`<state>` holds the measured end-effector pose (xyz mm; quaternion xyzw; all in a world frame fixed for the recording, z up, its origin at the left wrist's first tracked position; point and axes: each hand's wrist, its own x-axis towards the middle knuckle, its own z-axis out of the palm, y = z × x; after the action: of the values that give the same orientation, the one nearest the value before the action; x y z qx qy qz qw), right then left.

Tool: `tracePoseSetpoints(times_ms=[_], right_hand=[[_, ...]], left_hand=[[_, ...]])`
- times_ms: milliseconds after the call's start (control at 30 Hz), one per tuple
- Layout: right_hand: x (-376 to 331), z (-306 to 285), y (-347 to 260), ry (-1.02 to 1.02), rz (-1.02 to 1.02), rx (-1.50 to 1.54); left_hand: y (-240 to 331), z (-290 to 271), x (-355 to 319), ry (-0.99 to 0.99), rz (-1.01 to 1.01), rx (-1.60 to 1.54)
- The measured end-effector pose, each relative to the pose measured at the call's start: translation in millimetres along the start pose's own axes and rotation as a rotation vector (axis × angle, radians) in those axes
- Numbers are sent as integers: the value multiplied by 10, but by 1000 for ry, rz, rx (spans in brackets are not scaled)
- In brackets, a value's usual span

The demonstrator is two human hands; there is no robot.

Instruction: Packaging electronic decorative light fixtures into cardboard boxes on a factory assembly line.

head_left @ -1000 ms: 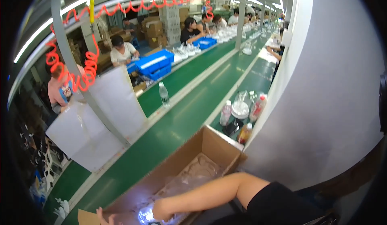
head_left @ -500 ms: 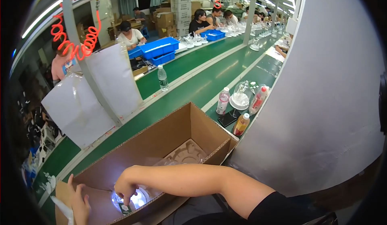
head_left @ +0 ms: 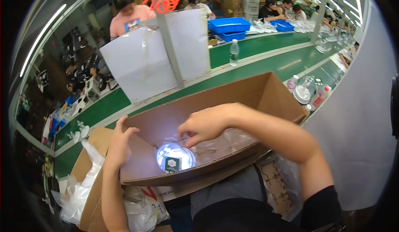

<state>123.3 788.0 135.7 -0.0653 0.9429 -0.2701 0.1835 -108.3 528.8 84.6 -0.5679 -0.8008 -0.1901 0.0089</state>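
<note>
A long open cardboard box (head_left: 245,91) lies in front of me. At its left end, inside, rests a glowing clear dome lamp (head_left: 165,152) with a green-and-white card (head_left: 172,164) against it. My right hand (head_left: 208,123) hovers over the box just beyond the lamp, apart from it. Its fingers are loosely bent, with a gap to the thumb and nothing visible between them. By the box's left end is my left hand (head_left: 119,143), thumb and forefinger spread, holding nothing I can see. Clear plastic (head_left: 226,142) covers part of the box's inside.
A green conveyor (head_left: 274,61) runs behind the box, with a water bottle (head_left: 234,53) on its edge. White boards (head_left: 141,57) stand at the far left. Drinks and another dome lamp (head_left: 302,94) sit at the right. Plastic bags (head_left: 83,190) hang at the left. Several people work beyond.
My right hand has lifted off the lamp and its card and moved right. The lamp stays lit in the box. The view has swung left; my left hand remains spread by the box's end.
</note>
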Motion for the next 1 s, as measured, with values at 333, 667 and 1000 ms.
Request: tracePoseSetpoints(times_ms=[333, 667, 1000], right_hand=[[189, 689, 1417, -659, 271, -242], [-401, 824, 2544, -804, 647, -285], [-865, 472, 1994, -444, 912, -635]], left_hand=[[65, -32, -77, 45, 30, 82], [193, -73, 13, 28, -76, 38], [212, -27, 8, 52, -64, 77]])
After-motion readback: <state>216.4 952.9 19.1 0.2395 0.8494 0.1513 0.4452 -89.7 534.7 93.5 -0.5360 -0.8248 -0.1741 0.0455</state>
